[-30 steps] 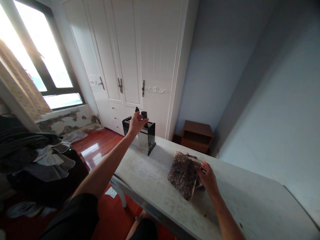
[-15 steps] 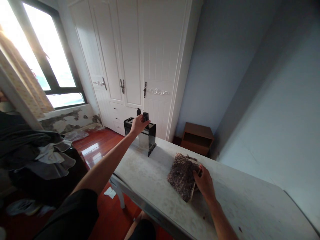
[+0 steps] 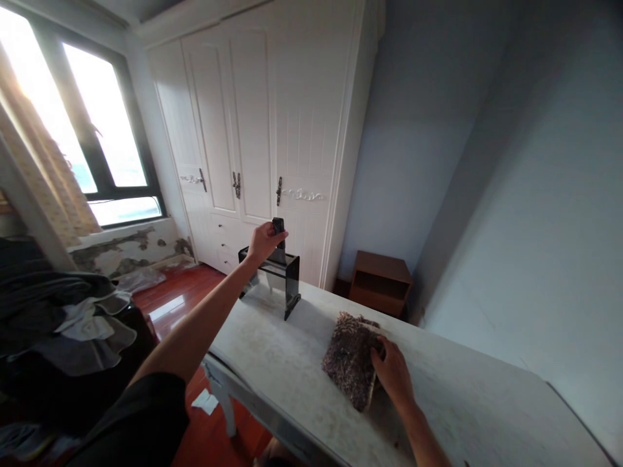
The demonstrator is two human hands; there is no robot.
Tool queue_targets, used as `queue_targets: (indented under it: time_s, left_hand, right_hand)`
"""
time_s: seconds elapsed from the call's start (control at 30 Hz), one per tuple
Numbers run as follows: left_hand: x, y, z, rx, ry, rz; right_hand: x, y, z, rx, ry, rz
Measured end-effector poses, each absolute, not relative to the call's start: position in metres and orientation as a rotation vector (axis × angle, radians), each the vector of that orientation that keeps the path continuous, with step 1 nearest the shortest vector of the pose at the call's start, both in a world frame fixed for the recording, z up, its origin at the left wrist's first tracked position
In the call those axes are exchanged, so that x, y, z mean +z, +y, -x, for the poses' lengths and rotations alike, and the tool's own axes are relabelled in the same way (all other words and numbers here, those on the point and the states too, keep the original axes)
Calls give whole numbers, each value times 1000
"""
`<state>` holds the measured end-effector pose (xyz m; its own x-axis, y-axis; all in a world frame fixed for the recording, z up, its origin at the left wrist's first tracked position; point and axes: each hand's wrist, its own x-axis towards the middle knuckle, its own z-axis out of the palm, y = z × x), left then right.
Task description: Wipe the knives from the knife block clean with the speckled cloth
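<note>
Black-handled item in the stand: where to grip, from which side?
Probably by its black handle, from above: it points up clear of the stand, while its lower end drops into the top. The left hand grips it there.

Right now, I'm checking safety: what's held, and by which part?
The left hand holds a knife by its black handle. The right hand touches the edge of the shaggy cloth; grip unclear.
</note>
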<state>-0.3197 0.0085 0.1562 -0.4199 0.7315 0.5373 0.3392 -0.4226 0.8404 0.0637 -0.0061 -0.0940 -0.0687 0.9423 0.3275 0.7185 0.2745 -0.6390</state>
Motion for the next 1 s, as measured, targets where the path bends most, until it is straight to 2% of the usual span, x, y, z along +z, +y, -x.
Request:
queue_targets:
  time_s: [0.33,0.63,0.8,1.0]
  left_hand:
    - [227,12,312,2074,1333,-1523]
    - [277,-25,269,2115,1162,-1639]
    - [261,-46,238,2103,946,-1627]
    - [195,-55,184,2139,704,-1484]
  right_hand:
    - [-94,-7,-62,406,-1857,1528]
    - [-95,-4,-65,471,-1824,1629]
    - [-81,-11,-72,542,-1871,1748]
    - [-64,-13,-79,800,-1737,1567]
